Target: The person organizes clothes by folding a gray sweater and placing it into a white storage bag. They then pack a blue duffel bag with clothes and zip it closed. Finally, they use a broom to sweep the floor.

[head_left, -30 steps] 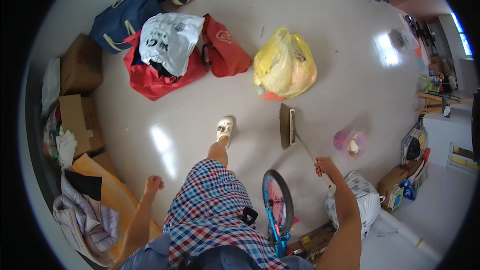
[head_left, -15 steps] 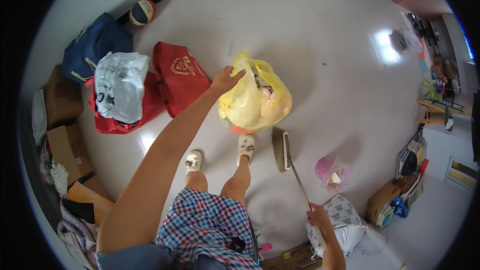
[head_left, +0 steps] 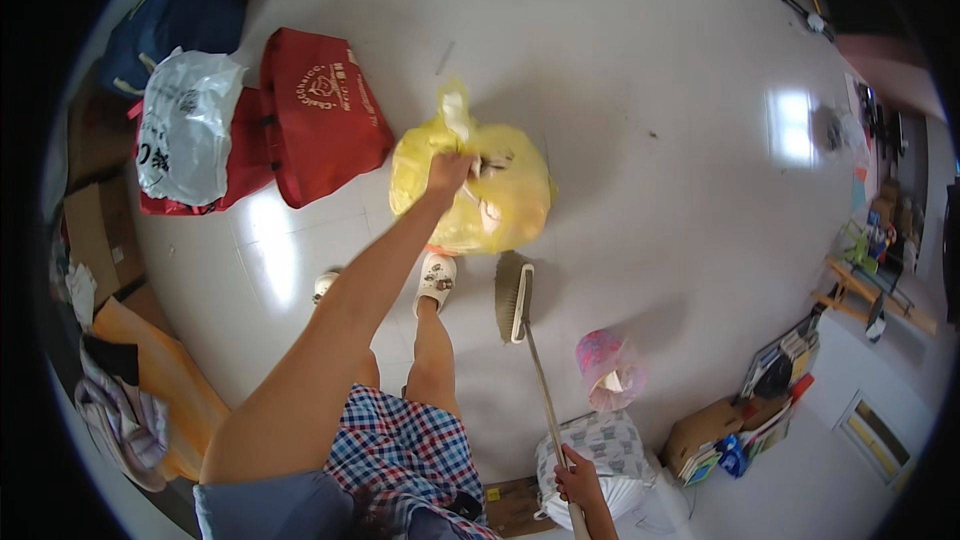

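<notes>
In front of my feet stands a stuffed yellow plastic bag (head_left: 520, 190), with pale and dark contents showing through its opening. My left hand (head_left: 452, 174) is closed on the bag near its gathered top, and part of the plastic sticks up beyond my fingers. My right hand (head_left: 578, 482) grips the handle of a long broom, low at the right. The broom's grey-brown bristle head (head_left: 512, 298) rests on the floor just right of my shoes. A small pink and clear plastic bag (head_left: 608, 370) sits right of the broom handle.
At the left are a red bag (head_left: 325, 120), a white plastic bag (head_left: 190, 130), a blue bag (head_left: 180, 25) and cardboard boxes (head_left: 100, 230). A patterned white bundle (head_left: 600, 455) lies by my right hand. Boxed books (head_left: 705, 430) stand farther right.
My left hand has moved from the yellow bag's left edge to over its top opening. My view has shifted. The broom is still in my right hand.
</notes>
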Demonstrator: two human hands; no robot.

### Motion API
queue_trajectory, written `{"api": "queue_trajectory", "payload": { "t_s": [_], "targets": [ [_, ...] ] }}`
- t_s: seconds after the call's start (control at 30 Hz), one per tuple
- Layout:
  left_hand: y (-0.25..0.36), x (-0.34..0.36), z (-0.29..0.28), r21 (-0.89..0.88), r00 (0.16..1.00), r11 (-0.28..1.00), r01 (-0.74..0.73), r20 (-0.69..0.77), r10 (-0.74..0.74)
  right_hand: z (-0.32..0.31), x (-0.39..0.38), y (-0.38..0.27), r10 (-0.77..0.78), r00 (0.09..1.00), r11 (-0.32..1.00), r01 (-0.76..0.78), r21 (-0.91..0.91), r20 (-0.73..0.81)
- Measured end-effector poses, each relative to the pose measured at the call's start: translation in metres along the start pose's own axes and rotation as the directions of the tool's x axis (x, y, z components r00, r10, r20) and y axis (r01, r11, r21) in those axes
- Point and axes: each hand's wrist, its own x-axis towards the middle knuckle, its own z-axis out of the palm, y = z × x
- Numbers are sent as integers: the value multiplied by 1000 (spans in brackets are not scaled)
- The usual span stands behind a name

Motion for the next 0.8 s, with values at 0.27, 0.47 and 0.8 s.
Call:
{"api": "queue_trajectory", "payload": {
  "t_s": [0.27,0.47,0.8],
  "targets": [
    [-5,-252,-107,-296,971,929,222,-14,-237,-19,-9,-33,-37,999,999,37,-37,-11],
    [21,-399,-185,-376,957,917,130,-193,-215,-28,-20,-63,-171,982,951,142,-275,-84],
    [-19,-531,-248,-460,801,883,94,-491,-341,36,-51,-93,-420,894,871,446,-207,158]
  ]
}}
